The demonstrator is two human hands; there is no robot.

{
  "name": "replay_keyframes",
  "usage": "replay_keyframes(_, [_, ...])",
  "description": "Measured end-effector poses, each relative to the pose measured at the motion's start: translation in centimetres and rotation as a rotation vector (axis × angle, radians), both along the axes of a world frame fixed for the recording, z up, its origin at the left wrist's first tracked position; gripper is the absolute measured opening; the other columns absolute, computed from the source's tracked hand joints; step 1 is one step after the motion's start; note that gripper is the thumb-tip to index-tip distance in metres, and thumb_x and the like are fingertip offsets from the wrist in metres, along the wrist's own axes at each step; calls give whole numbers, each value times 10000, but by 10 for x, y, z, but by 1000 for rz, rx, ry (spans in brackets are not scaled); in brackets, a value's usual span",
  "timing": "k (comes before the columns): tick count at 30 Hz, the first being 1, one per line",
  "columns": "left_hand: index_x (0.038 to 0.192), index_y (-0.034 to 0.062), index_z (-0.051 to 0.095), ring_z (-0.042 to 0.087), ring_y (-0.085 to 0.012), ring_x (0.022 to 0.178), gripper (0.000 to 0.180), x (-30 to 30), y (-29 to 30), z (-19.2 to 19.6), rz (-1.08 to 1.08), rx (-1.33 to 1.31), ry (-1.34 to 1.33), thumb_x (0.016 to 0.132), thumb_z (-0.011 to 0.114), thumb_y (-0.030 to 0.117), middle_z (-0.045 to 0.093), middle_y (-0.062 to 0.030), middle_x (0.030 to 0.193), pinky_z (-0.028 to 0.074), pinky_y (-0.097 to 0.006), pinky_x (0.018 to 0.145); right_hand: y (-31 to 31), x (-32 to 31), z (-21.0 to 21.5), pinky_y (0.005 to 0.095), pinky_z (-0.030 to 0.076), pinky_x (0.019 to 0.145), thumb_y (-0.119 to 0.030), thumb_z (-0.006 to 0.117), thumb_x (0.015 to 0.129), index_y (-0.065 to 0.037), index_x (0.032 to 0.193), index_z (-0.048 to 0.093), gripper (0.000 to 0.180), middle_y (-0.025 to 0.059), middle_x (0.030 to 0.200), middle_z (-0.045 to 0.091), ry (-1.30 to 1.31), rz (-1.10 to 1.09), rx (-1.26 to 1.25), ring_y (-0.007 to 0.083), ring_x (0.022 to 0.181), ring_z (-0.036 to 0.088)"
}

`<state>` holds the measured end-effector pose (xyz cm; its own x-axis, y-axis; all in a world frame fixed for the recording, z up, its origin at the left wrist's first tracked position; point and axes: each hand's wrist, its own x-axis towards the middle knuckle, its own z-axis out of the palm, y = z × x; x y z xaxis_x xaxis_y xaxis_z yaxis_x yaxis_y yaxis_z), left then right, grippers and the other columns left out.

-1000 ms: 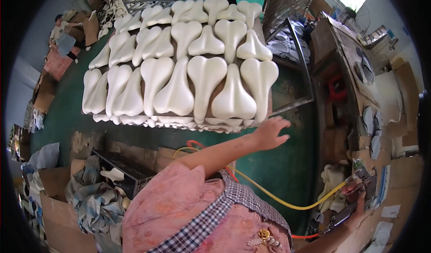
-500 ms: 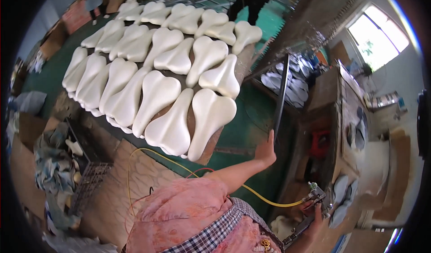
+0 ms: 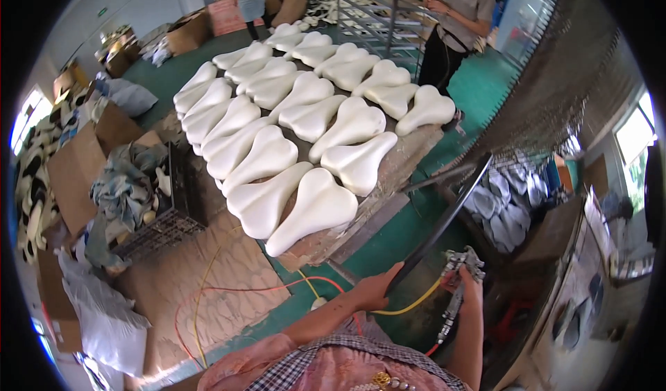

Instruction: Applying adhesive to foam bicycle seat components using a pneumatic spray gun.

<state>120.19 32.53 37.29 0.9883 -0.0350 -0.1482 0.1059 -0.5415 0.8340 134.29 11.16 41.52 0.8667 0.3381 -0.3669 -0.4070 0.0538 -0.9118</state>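
Note:
My left hand (image 3: 374, 290) is at the lower end of a long black bar (image 3: 444, 224) and appears closed round it; some fingers are hidden. My right hand (image 3: 473, 290) grips a silver metal spray gun (image 3: 459, 266), with a yellow hose (image 3: 416, 301) and a red hose (image 3: 260, 289) running from it. Ahead of my left arm, white bicycle saddle-shaped pieces (image 3: 316, 207) lie in close rows on a worn board (image 3: 416, 145), the nearest row a little beyond my left hand.
A dark mesh panel with a toothed edge (image 3: 548, 93) slants at the right, above grey saddle-shaped pieces (image 3: 506, 207). A person (image 3: 461, 16) stands by a metal rack (image 3: 374, 16); another person (image 3: 250, 3) is farther back. At left are a black crate (image 3: 173, 224) and cardboard (image 3: 222, 287).
My view has swung right and up, so the board sits farther right. My right hand has lifted the spray gun forward, closer to the left hand, which stays at the bar.

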Motion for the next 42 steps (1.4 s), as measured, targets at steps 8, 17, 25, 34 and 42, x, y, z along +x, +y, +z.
replay_keyframes(8, [1409, 184, 149, 569, -384, 935, 902, -3, 8, -18, 110, -20, -31, 644, 604, 41, 557, -214, 1093, 455, -426, 761, 55, 74, -54, 358, 529, 583, -230, 548, 870, -28, 900, 559, 205, 88, 708, 598, 28, 151, -17, 211, 609, 609])
replay_keyframes(17, [1400, 203, 226, 603, -326, 841, 897, -6, 21, -50, 188, -33, -30, 602, 610, 65, 600, -185, 993, 462, -376, 731, 64, 80, -91, 356, 527, 544, -220, 562, 857, -32, 888, 563, 190, 82, 687, 586, 10, 236, -31, 221, 580, 605])
replay_keyframes(25, [1343, 179, 352, 607, -325, 840, 793, -11, 19, -100, 319, 100, -66, 603, 613, 65, 617, -153, 971, 472, -358, 713, 47, 84, -114, 359, 529, 562, -223, 562, 861, -15, 890, 563, 210, 84, 708, 590, -43, 367, -6, 218, 591, 606])
replay_keyframes(34, [1184, 198, 526, 546, -294, 1000, 537, -15, -13, -127, 768, 653, 160, 652, 557, 127, 627, -106, 985, 359, -483, 884, -2, 94, -99, 334, 524, 630, -173, 566, 865, 5, 864, 586, 179, 81, 767, 597, -216, 635, 217, 199, 684, 614])
replay_keyframes(42, [1001, 182, 615, 550, -282, 968, 361, -18, -40, -131, 1115, 800, 250, 652, 554, 115, 633, -76, 964, 409, -448, 825, -25, 129, -57, 346, 500, 694, -220, 512, 892, 22, 964, 567, 258, 104, 819, 611, -344, 860, 304, 226, 752, 618])
